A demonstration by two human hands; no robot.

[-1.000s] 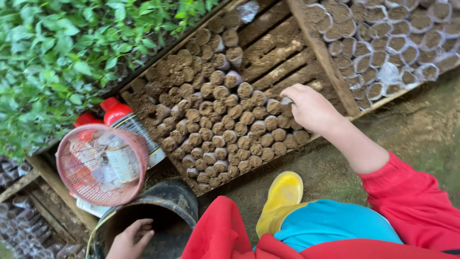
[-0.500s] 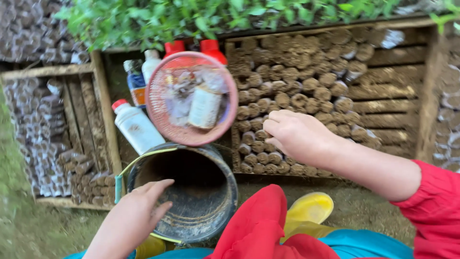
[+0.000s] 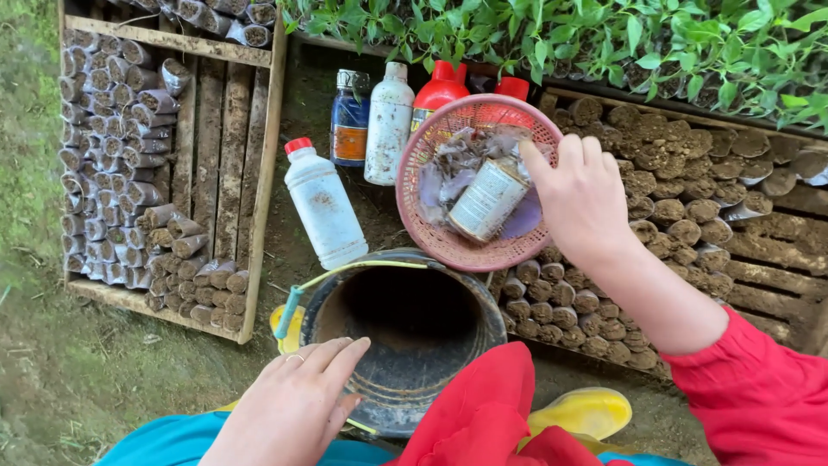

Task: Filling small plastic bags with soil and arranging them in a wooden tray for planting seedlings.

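Basket point(image 3: 448, 246) of pink mesh, resting on the black bucket's point(image 3: 405, 345) far rim, is the step in hand: right hand point(image 3: 580, 203) reaches fingers-spread into it, grasping nothing visible, while left hand point(image 3: 297, 406) lies released on the near rim.

The right hand point(image 3: 580, 197) has left the soil-filled tubes point(image 3: 681, 220) for the pink basket's point(image 3: 431, 226) rim; the left hand point(image 3: 297, 404) now touches the black bucket point(image 3: 401, 332).
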